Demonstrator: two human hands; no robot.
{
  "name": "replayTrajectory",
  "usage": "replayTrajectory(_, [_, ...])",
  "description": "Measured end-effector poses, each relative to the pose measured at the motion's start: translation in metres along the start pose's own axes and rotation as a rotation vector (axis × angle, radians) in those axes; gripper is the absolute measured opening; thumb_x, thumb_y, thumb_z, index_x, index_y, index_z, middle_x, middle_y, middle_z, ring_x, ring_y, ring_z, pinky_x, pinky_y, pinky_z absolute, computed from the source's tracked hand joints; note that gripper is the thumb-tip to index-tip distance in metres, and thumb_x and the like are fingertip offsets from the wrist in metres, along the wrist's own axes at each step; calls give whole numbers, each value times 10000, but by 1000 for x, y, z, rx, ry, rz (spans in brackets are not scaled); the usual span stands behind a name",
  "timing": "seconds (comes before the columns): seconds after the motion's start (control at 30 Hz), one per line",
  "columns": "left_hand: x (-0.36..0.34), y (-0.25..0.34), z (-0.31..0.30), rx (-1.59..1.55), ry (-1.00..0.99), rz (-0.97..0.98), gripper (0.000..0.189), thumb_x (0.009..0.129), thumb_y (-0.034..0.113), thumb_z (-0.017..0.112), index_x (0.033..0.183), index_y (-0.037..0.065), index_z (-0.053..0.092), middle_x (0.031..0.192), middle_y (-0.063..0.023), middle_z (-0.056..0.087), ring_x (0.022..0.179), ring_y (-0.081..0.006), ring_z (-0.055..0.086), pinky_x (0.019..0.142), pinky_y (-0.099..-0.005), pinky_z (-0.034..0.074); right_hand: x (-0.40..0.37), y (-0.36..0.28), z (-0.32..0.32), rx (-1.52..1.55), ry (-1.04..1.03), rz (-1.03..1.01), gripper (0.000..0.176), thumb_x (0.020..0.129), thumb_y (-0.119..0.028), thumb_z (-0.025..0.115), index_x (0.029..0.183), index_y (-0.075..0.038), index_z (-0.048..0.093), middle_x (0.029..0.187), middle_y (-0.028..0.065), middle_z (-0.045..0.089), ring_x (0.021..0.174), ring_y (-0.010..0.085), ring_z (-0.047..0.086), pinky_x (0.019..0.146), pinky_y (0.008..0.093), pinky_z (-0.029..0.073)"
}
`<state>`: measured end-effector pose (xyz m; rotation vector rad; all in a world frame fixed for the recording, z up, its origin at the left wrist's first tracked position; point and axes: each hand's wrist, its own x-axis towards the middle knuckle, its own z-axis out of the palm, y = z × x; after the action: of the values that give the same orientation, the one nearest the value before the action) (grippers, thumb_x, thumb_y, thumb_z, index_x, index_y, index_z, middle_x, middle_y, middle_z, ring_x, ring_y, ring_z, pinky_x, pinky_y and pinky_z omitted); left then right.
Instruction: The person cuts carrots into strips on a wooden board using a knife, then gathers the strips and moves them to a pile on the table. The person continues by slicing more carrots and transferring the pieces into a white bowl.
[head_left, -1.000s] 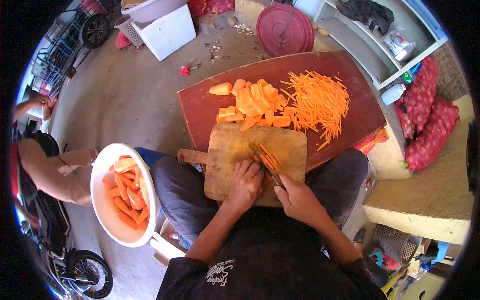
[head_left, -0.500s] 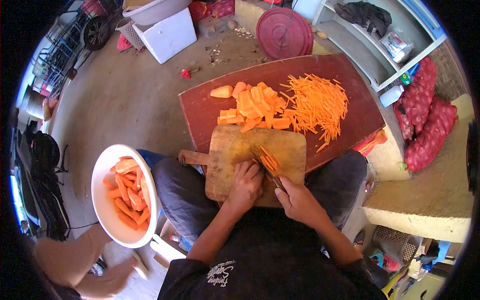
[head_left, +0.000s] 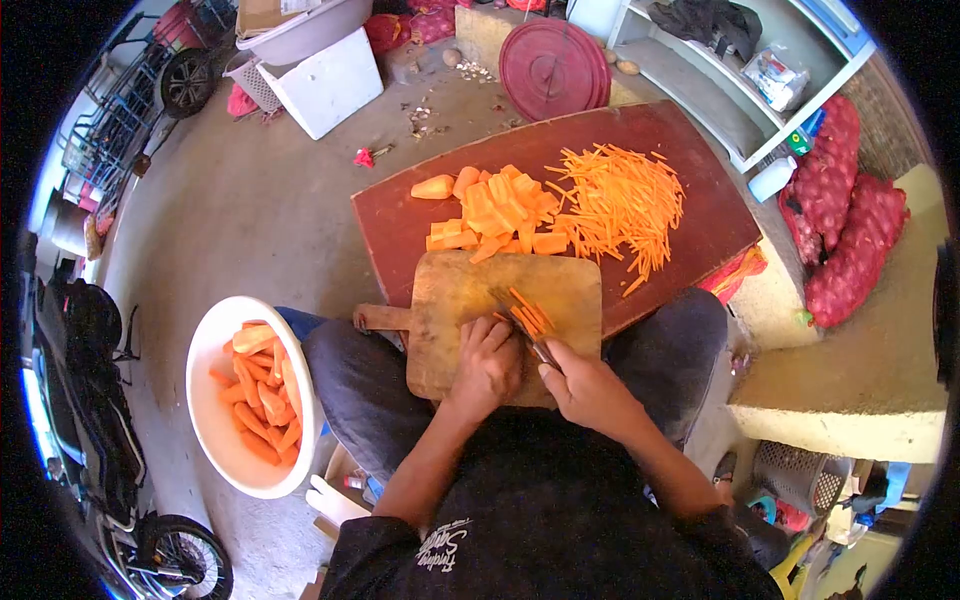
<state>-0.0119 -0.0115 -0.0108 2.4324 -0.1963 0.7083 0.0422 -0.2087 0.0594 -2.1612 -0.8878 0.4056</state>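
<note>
My left hand (head_left: 487,365) is closed, its curled fingers pressing a carrot piece (head_left: 500,317) on the wooden cutting board (head_left: 440,285); most of that piece is hidden. My right hand (head_left: 585,392) grips a knife (head_left: 541,350), its blade against the fingertips of my left hand. Thin carrot strips (head_left: 531,311) lie beside the blade on the board. Just beyond the board, on a dark red tabletop (head_left: 400,205), are carrot slices (head_left: 500,205) heaped at the left. To their right spreads a pile of carrot shreds (head_left: 625,205).
A white basin (head_left: 203,400) of peeled carrots (head_left: 262,400) stands at my left knee. Red net sacks (head_left: 850,250) rest on a yellow ledge (head_left: 800,415) at right. A round red lid (head_left: 555,70) and a white shelf (head_left: 680,80) are behind. A motorbike (head_left: 90,400) stands far left.
The view has shifted slightly. Both hands stay at the board, with the knife still by the left fingers. A person's blurred legs at lower left have gone, revealing a motorbike wheel.
</note>
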Motion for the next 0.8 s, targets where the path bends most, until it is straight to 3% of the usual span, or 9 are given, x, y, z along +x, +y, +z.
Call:
replayTrajectory(0.07, [4,0,-2,-1,21,29,269,742,15,741,1010,-13,753,1108,-150,677,1054,-362,616,919,-482,490,7,0,1,-24,-13,-20,355,1089,-191,580,1349,51,594,871,225,634,751,322,642,760,449,543])
replayTrajectory(0.17, [-2,-2,0,-14,-12,-30,240,785,3,752,1024,-24,755,1104,-155,686,1063,-372,625,929,-480,497,11,11,-4,226,-20,45,359,1092,-182,581,1376,37,605,820,123,617,696,223,603,701,393,528])
replayTrajectory(0.3, [-2,1,0,-99,140,-116,202,833,-34,754,1034,-42,751,1097,-169,698,1055,-386,633,932,-482,518,5,-1,-24,474,-39,228,322,1109,-167,552,1367,2,648,789,-38,544,680,53,488,624,267,435])
replayTrajectory(0.4, [0,-2,4,-107,164,-141,195,846,-59,746,1041,-51,748,1092,-177,704,1042,-394,636,938,-488,532,2,-16,-35,344,-93,211,317,1101,-211,588,1298,31,646,913,217,703,806,302,678,797,446,545])
replayTrajectory(0.5, [0,-5,1,-81,120,-110,214,834,-67,740,1047,-54,748,1101,-183,705,1044,-397,635,948,-496,538,0,-20,-30,274,-58,137,308,1093,-219,594,1262,35,640,880,250,690,782,366,695,769,469,549])
replayTrajectory(0.6, [-2,-6,1,-84,100,-119,238,810,-56,741,1048,-51,750,1141,-190,695,1086,-402,626,966,-499,533,-2,-12,-22,224,-64,101,287,1091,-174,605,1292,29,619,772,159,572,685,236,588,679,400,511])
replayTrajectory(0.8, [-2,-8,0,-62,48,-103,282,763,-31,737,1044,-45,754,1224,-204,672,1160,-411,606,987,-506,524,-1,-22,-29,80,-117,78,248,1072,-202,620,1194,14,612,861,277,646,800,462,682,718,464,534])
